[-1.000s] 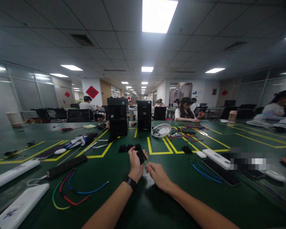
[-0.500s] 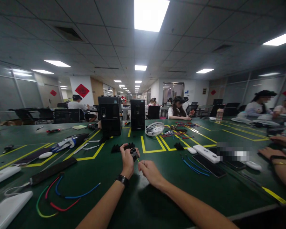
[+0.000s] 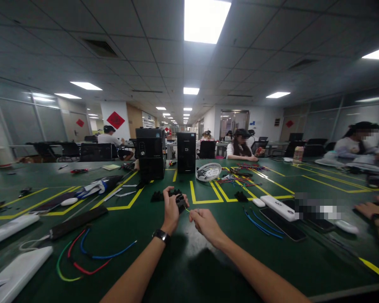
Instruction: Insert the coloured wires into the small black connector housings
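Observation:
Above the green table (image 3: 227, 261), my left hand (image 3: 170, 212) is closed around a small black block-like part (image 3: 180, 203); its exact kind is too small to make out. My right hand (image 3: 205, 223) pinches a thin yellow-green wire (image 3: 187, 210) whose far end meets the black part. Whether the wire sits inside the part or only touches it, I cannot tell. Several black toothed pieces (image 3: 157, 196) lie on the table just behind my left hand, partly covered by it. Another black piece (image 3: 240, 196) rests further right.
Bent green, red and blue wires (image 3: 96, 256) lie at left, near a white power bank (image 3: 20, 273). Blue wires (image 3: 262, 225) and a phone (image 3: 282, 223) are at right. A white basket (image 3: 208, 171) and black computer towers (image 3: 186, 152) stand behind. A co-worker's hand (image 3: 371, 210) rests far right.
The whole view has shifted slightly, so the table things appear further right. My hands keep the same hold, the wire still meeting the black part.

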{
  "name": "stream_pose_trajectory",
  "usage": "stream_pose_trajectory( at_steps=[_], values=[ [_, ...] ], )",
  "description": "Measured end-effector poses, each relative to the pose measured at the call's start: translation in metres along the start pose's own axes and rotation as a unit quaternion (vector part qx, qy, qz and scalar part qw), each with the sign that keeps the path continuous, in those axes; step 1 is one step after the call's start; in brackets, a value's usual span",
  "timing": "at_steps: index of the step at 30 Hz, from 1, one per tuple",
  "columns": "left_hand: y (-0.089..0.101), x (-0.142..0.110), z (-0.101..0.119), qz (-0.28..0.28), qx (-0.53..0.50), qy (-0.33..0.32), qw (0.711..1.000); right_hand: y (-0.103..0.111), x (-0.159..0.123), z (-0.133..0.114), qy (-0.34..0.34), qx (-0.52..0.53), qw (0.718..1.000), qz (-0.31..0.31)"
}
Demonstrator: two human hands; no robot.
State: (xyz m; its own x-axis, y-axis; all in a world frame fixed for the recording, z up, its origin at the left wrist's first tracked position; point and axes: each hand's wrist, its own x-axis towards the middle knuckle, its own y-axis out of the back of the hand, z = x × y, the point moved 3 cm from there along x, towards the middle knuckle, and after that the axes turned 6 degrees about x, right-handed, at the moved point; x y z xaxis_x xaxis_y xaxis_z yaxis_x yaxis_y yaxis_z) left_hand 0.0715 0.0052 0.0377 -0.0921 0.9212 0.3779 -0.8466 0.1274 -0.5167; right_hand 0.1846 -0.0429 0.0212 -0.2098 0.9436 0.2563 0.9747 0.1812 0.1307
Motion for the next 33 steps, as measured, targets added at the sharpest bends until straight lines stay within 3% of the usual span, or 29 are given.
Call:
stream_pose_trajectory(
  at_steps=[3,7,10,13,16,18,21,24,27,29,31,33],
  values=[
    [0.000,0.003,0.002,0.031,-0.050,0.020,0.998,0.003,-0.002,0.002,-0.003,-0.018,1.000,0.003],
    [0.025,0.018,0.011,0.161,-0.133,0.054,0.976,0.003,-0.005,0.004,-0.027,-0.094,0.995,-0.034],
    [0.050,0.030,0.023,0.233,-0.113,0.053,0.965,0.002,-0.007,-0.004,0.007,-0.139,0.989,-0.044],
    [0.057,0.036,0.031,0.243,-0.104,0.055,0.963,-0.006,-0.011,-0.012,0.069,-0.218,0.971,-0.075],
    [0.047,0.036,0.033,0.202,-0.082,0.035,0.975,-0.013,-0.015,-0.016,0.141,-0.316,0.933,-0.094],
    [0.036,0.031,0.028,0.160,-0.050,0.048,0.985,-0.007,-0.015,-0.022,0.168,-0.352,0.920,-0.040],
    [0.018,0.014,0.011,0.097,0.023,0.122,0.988,0.008,-0.010,-0.037,0.206,-0.357,0.910,0.047],
    [0.005,-0.002,-0.006,0.054,0.091,0.172,0.979,0.016,-0.001,-0.045,0.243,-0.347,0.906,0.012],
    [0.000,-0.003,-0.012,0.017,0.135,0.184,0.974,0.023,0.008,-0.035,0.230,-0.358,0.904,-0.034],
    [0.005,0.006,-0.002,-0.001,0.193,0.158,0.968,0.033,0.015,-0.021,0.198,-0.383,0.901,-0.046],
    [0.014,0.017,0.021,-0.035,0.284,0.067,0.956,0.046,0.025,-0.003,0.153,-0.411,0.897,-0.050],
    [0.022,0.020,0.048,-0.134,0.389,-0.049,0.910,0.059,0.037,0.013,0.117,-0.432,0.893,-0.045]
  ],
)
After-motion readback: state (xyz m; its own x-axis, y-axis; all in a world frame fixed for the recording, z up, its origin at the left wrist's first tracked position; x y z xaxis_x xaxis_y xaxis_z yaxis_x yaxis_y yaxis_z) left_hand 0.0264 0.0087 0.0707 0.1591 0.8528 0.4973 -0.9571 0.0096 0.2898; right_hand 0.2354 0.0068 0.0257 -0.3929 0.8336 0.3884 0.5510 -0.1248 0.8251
